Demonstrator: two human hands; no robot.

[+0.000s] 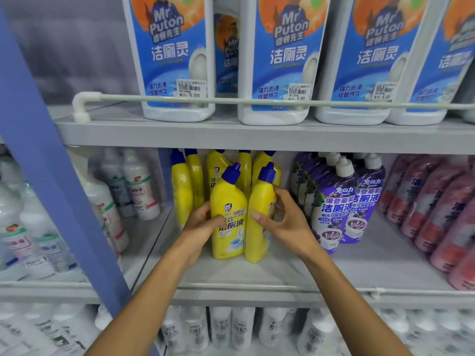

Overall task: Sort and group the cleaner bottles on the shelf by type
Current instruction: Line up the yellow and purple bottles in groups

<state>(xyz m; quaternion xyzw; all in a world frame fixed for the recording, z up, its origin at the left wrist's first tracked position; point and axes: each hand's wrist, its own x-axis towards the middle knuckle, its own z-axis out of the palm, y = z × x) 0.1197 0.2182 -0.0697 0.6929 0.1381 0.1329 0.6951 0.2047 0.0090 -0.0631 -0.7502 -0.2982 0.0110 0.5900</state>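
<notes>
Two yellow cleaner bottles with blue caps stand upright at the front of the middle shelf [372, 273]. My left hand [203, 222] grips the left yellow bottle [228, 209], label facing me. My right hand [282, 217] is wrapped around the right yellow bottle [261, 222], which is turned sideways. Behind them stand several more yellow bottles [183, 191]. To the right are purple cleaner bottles [331, 211] and, further right, pink-red bottles [442, 217].
Large white Mr Puton bottles [177, 60] stand on the upper shelf behind a white rail [231, 100]. A blue upright post [51, 160] divides the rack; white bottles [140, 186] fill the left bay. White bottles [221, 327] line the shelf below.
</notes>
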